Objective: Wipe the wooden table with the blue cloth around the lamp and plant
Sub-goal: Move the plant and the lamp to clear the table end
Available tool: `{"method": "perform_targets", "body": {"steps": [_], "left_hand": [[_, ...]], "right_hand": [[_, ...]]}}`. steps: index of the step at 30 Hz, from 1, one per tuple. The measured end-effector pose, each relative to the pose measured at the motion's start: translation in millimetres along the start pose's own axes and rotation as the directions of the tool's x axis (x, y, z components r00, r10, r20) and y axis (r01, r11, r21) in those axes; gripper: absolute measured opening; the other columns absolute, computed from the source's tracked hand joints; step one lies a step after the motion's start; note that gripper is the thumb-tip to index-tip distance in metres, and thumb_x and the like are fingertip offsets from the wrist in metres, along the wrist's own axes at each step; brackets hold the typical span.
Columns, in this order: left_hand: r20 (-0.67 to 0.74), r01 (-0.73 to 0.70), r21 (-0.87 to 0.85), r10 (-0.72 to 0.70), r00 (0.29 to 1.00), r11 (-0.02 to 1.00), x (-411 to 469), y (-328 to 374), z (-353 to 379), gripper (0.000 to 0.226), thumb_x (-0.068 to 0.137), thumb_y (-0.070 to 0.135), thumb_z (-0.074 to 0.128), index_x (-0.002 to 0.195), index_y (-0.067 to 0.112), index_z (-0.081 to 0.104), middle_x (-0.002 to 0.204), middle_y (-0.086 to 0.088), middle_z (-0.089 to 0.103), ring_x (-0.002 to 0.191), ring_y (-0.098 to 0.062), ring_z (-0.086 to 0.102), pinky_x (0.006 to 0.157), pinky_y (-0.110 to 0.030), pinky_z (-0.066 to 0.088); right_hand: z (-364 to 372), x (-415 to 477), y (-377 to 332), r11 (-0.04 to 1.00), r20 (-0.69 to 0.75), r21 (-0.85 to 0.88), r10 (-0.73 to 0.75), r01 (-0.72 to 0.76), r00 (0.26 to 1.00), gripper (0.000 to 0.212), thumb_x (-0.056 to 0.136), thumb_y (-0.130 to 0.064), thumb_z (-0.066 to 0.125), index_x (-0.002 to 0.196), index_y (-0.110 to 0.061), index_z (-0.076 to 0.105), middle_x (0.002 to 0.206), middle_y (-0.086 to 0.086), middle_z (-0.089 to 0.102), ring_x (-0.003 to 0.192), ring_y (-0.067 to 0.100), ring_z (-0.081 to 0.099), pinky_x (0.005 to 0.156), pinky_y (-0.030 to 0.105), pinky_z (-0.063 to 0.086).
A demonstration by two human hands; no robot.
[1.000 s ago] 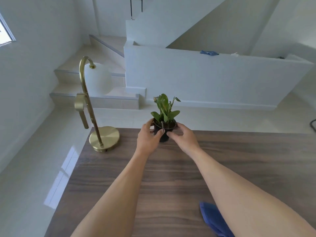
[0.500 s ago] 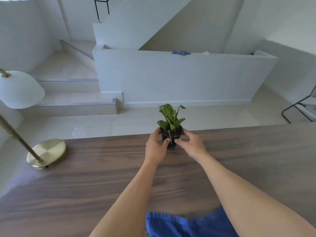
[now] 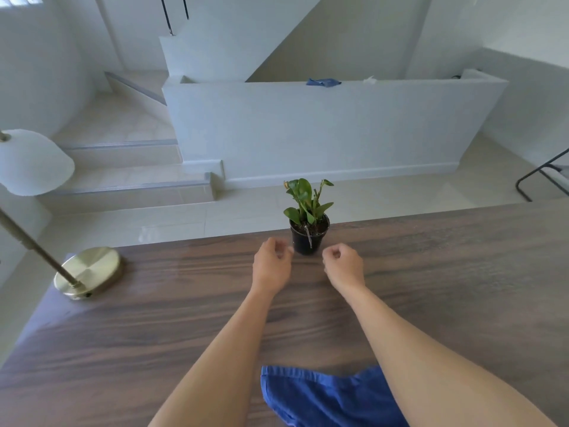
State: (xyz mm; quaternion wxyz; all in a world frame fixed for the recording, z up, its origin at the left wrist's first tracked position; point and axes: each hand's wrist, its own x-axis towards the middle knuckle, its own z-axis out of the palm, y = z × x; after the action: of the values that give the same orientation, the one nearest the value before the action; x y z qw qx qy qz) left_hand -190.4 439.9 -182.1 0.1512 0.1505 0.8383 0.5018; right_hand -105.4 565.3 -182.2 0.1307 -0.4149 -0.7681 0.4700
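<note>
Toward the far edge of the bench (image 3: 462,288) the plant (image 3: 308,232) stands upright in its dark pot, with the left hand (image 3: 271,265) just beside it on the left and the right hand (image 3: 344,268) just beside it on the right. Neither touches the pot; the fingers (image 3: 282,251) of both are loosely curled and pinch nothing. At the near edge the blue cloth (image 3: 323,396) lies crumpled on the wood, partly hidden by the right forearm. Far left, the lamp (image 3: 87,272) rests on its brass base near the bench corner. By my reading the plant is placed and wiping is not under way: next, one hand must reach back, grip the cloth and sweep the wood, curving round pot and lamp base without knocking either
</note>
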Motion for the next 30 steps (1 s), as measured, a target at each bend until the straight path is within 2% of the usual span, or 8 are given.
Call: {"method": "perform_targets", "body": {"steps": [3, 7, 12, 14, 20, 22, 25, 30], "left_hand": [[-0.071, 0.006, -0.006, -0.007, 0.997, 1.000, -12, -12, -25, 0.008, 0.095, 0.024, 0.054, 0.093, 0.021, 0.062, 0.086, 0.004, 0.065, 0.077, -0.013, 0.056, 0.071, -0.027, 0.044], [-0.160, 0.005, 0.025, -0.001, 0.987, 1.000, -26, -35, -79, 0.009, 0.094, 0.023, 0.055, 0.088, 0.023, 0.062, 0.068, 0.009, 0.058, 0.065, -0.009, 0.054, 0.057, -0.019, 0.038], [-0.267, 0.030, 0.125, 0.004, 0.964, 0.992, -43, -70, -165, 0.011, 0.093, 0.029, 0.056, 0.087, 0.024, 0.063, 0.063, 0.009, 0.059, 0.064, -0.009, 0.056, 0.055, -0.024, 0.039], [-0.324, 0.068, 0.129, -0.023, 0.946, 0.989, -51, -88, -197, 0.024, 0.094, 0.037, 0.054, 0.079, 0.021, 0.063, 0.062, 0.006, 0.060, 0.061, -0.013, 0.056, 0.057, -0.029, 0.042], [-0.550, 0.247, 0.088, -0.160, 0.820, 0.965, -75, -141, -273, 0.040, 0.096, 0.045, 0.046, 0.069, 0.017, 0.057, 0.062, 0.004, 0.059, 0.063, -0.018, 0.057, 0.059, -0.034, 0.042], [-0.593, 0.267, 0.078, -0.171, 0.787, 0.961, -76, -155, -290, 0.035, 0.096, 0.047, 0.046, 0.075, 0.021, 0.057, 0.069, 0.006, 0.060, 0.066, -0.015, 0.057, 0.060, -0.033, 0.043], [-0.617, 0.241, 0.037, -0.168, 0.769, 0.970, -71, -172, -303, 0.028, 0.093, 0.048, 0.053, 0.099, 0.022, 0.060, 0.089, 0.009, 0.062, 0.086, -0.012, 0.059, 0.078, -0.035, 0.050], [-0.621, 0.241, 0.168, -0.088, 0.779, 0.956, -57, -190, -304, 0.052, 0.086, 0.049, 0.063, 0.126, 0.019, 0.052, 0.117, 0.003, 0.057, 0.113, -0.018, 0.048, 0.098, -0.034, 0.038]], "right_hand": [[20, -29, -8, 1.000, 0.060, -0.025, -0.005, 0.006, 0.998, 0.020, 0.092, -0.026, 0.051, 0.093, -0.013, 0.066, 0.091, 0.004, 0.069, 0.081, 0.017, 0.063, 0.062, 0.027, 0.045], [63, -61, -36, 0.999, 0.140, -0.044, -0.003, 0.010, 0.990, 0.021, 0.093, -0.028, 0.051, 0.091, -0.012, 0.065, 0.087, -0.001, 0.063, 0.075, 0.011, 0.055, 0.059, 0.025, 0.039], [135, -95, -97, 0.982, 0.281, -0.022, -0.175, 0.189, 0.944, 0.018, 0.090, -0.026, 0.052, 0.091, -0.015, 0.066, 0.086, -0.003, 0.065, 0.081, 0.015, 0.058, 0.061, 0.027, 0.039], [164, -109, -120, 0.969, 0.321, 0.008, -0.238, 0.249, 0.917, 0.015, 0.089, -0.025, 0.053, 0.088, -0.016, 0.065, 0.086, -0.001, 0.067, 0.083, 0.018, 0.060, 0.064, 0.027, 0.040], [239, -139, -175, 0.901, 0.445, 0.047, -0.406, 0.432, 0.798, 0.018, 0.094, -0.028, 0.054, 0.107, -0.018, 0.064, 0.100, -0.006, 0.063, 0.093, 0.012, 0.058, 0.077, 0.026, 0.041], [258, -147, -190, 0.869, 0.480, 0.034, -0.447, 0.493, 0.755, 0.023, 0.095, -0.030, 0.055, 0.114, -0.020, 0.062, 0.100, -0.007, 0.062, 0.094, 0.012, 0.058, 0.078, 0.027, 0.042], [284, -154, -207, 0.829, 0.521, 0.026, -0.488, 0.558, 0.701, 0.032, 0.093, -0.031, 0.060, 0.124, -0.021, 0.059, 0.106, -0.006, 0.064, 0.094, 0.012, 0.058, 0.084, 0.029, 0.047], [309, -155, -227, 0.779, 0.503, -0.008, -0.539, 0.627, 0.675, 0.035, 0.091, -0.034, 0.063, 0.125, -0.025, 0.060, 0.110, -0.007, 0.066, 0.092, 0.012, 0.060, 0.084, 0.029, 0.049]]}}
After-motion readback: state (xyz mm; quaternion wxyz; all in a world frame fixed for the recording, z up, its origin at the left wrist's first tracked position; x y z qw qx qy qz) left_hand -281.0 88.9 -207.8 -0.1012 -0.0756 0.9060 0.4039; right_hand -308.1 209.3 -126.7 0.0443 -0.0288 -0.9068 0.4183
